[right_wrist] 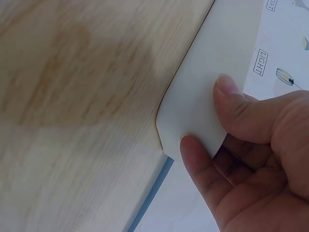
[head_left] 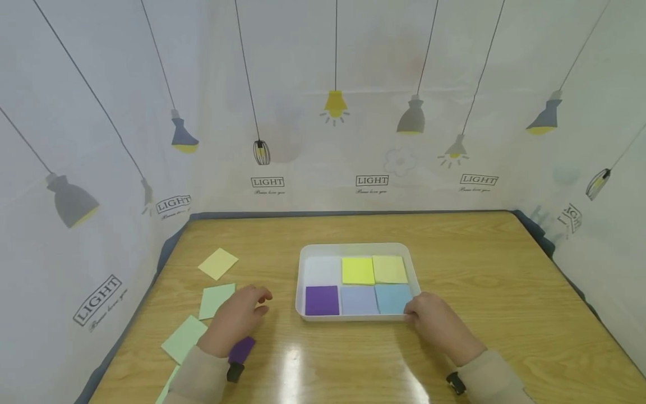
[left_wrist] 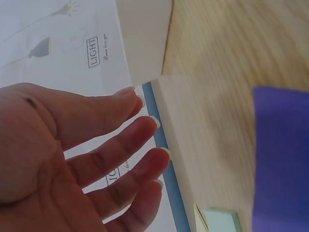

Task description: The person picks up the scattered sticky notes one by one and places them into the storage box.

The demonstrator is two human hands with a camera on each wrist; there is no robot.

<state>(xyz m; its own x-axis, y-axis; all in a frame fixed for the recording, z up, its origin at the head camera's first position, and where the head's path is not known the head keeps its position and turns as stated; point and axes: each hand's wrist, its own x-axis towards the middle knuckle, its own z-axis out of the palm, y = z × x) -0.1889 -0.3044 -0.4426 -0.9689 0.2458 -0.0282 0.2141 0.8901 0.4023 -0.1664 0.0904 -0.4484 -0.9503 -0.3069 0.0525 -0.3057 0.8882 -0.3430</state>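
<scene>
A white tray (head_left: pixel 353 318) stands mid-table, holding flat square paper pads in two rows. The back row has a whitish pad (head_left: pixel 323 271), a bright yellow one (head_left: pixel 358 271) and a pale yellow one (head_left: pixel 390 270); in front are purple (head_left: pixel 322 301), lavender (head_left: pixel 359 301) and light blue (head_left: pixel 392 299) squares. My right hand (head_left: pixel 435 321) grips the tray's near right corner, with thumb and fingers against its wall (right_wrist: pixel 193 101) in the right wrist view. Left of the tray, my left hand (head_left: pixel 237 317) hovers with loosely bent fingers, holding nothing.
Left of the tray lie a loose pale yellow square (head_left: pixel 218 264), several light green squares (head_left: pixel 184 339) and a purple square (head_left: pixel 241 350), partly behind the left forearm. A white cloth (head_left: pixel 313 191) printed with lamps surrounds the wooden table (head_left: pixel 464 247) on three sides.
</scene>
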